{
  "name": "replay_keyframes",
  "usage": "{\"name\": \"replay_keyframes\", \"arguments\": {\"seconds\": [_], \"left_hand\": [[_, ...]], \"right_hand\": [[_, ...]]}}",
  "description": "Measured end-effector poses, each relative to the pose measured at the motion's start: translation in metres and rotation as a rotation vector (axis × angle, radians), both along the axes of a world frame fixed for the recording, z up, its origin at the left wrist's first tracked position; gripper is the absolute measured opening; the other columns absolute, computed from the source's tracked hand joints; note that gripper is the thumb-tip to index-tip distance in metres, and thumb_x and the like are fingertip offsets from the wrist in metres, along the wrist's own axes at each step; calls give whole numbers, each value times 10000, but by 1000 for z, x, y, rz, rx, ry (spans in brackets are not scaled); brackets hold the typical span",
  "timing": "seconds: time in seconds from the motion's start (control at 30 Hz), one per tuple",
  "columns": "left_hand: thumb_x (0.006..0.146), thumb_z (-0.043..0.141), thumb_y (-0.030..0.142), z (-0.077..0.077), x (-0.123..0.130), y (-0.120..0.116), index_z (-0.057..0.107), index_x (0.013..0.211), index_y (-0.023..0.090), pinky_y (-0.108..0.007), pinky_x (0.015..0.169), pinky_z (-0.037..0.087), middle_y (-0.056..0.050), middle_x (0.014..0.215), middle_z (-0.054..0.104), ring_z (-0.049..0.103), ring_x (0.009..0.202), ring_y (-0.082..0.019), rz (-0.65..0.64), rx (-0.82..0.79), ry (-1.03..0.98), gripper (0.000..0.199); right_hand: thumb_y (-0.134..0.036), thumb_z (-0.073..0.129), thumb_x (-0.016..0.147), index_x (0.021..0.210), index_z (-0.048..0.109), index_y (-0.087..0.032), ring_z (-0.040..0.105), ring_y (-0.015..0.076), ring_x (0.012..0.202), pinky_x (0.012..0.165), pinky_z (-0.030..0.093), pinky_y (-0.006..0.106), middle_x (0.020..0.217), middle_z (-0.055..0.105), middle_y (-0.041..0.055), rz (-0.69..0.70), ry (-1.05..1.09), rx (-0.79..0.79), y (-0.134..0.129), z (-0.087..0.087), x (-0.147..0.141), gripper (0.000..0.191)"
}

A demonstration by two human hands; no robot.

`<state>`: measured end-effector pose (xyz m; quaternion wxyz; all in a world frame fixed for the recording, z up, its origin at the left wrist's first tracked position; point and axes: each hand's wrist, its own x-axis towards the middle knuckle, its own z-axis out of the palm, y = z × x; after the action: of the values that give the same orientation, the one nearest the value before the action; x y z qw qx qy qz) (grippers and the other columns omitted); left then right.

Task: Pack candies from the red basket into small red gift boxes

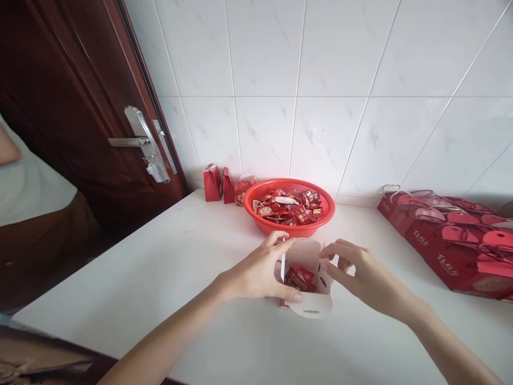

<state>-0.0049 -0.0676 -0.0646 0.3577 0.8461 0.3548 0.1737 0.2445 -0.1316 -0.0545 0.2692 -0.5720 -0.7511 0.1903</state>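
In the middle of the white counter stands an open gift box (306,248), its white inner flaps spread. Red-wrapped sweets (300,277) lie inside it. My left hand (260,270) grips the box from the left, thumb over the front flap and fingers at the far left edge. Curled at the right flap is my right hand (356,267), its thumb and fingertips against the flap's upper edge. Just behind the box sits a red plastic basket (288,231) heaped with small wrapped sweets (286,206).
Several red boxes with cord handles (441,251) stand packed together at the right. Small red packets (212,183) stand against the tiled wall (264,133). A brown door (80,69) is at the left, where part of another person (32,182) shows.
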Motion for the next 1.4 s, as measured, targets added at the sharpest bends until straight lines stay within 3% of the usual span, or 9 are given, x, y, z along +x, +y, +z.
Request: {"name": "replay_keyframes", "arguments": {"seconds": [0.2, 0.27, 0.4, 0.57, 0.83, 0.97, 1.13, 1.23, 1.4], "left_hand": [[732, 855, 392, -18, 7, 0, 613, 1420, 247, -471, 1098, 507, -131, 1377, 480, 543, 1288, -323, 22, 249, -130, 744], [742, 855, 429, -22, 10, 0, 634, 1395, 255, -472, 1085, 515, -131, 1373, 465, 553, 1265, -315, -2, 288, -171, 711], [823, 759, 594, -19, 17, -1, 701, 1305, 232, -479, 1071, 515, -140, 1357, 496, 526, 1301, -343, -62, 322, -120, 605], [1006, 506, 565, -11, 20, -2, 685, 1332, 233, -429, 1044, 505, -119, 1247, 553, 564, 1194, -275, -101, 397, -92, 499], [1067, 360, 491, -3, 31, 4, 729, 1234, 242, -388, 927, 537, -68, 1006, 519, 591, 992, -223, -58, 317, -47, 476], [1059, 384, 479, -6, 37, 1, 680, 1269, 220, -424, 964, 542, -104, 1168, 518, 607, 1042, -236, 1, 320, -27, 446], [1086, 325, 453, -9, 36, -4, 619, 1330, 233, -419, 1053, 516, -115, 1281, 529, 553, 1276, -270, -11, 322, -56, 441], [1095, 311, 404, -10, 34, -4, 612, 1343, 220, -421, 1099, 493, -130, 1389, 495, 511, 1360, -278, -9, 325, -52, 432], [1076, 363, 316, -12, 34, -1, 627, 1336, 239, -411, 1049, 535, -116, 1310, 541, 618, 1195, -237, -9, 269, -42, 379]], "right_hand": [[-417, 572, 1016, 1092, 676, -258, 688, 185, 731, 654, 569, 314, 887, 705, 32, -53, 232, 279, -11, -32, -2, 205], [-369, 586, 1020, 1066, 674, -257, 689, 180, 762, 700, 578, 308, 872, 693, 23, -22, 250, 388, -12, -39, -6, 150], [-284, 549, 1045, 1099, 696, -258, 688, 164, 796, 692, 584, 274, 920, 673, 37, 54, 218, 476, -11, -46, -13, 159], [-276, 541, 1045, 1167, 700, -261, 686, 204, 992, 808, 606, 308, 1107, 642, 90, 26, 133, 607, -8, -55, -17, 201], [-311, 509, 1055, 1273, 636, -287, 632, 245, 1208, 959, 592, 377, 1334, 632, 96, 51, 94, 592, -7, -60, -18, 253], [-321, 518, 1056, 1356, 588, -275, 581, 238, 1316, 1027, 567, 364, 1438, 590, 106, 70, 75, 600, -10, -66, -19, 311], [-327, 520, 1058, 1466, 475, -225, 558, 247, 1373, 1074, 544, 380, 1457, 598, 143, 88, 75, 635, -12, -71, -20, 424], [-329, 545, 1044, 1403, 489, -207, 616, 246, 1319, 1029, 575, 361, 1419, 627, 163, 31, 98, 635, -13, -73, -18, 383], [-291, 563, 1028, 1254, 579, -216, 660, 237, 1266, 963, 605, 315, 1397, 633, 168, 17, 98, 647, -14, -76, -18, 239]]}}
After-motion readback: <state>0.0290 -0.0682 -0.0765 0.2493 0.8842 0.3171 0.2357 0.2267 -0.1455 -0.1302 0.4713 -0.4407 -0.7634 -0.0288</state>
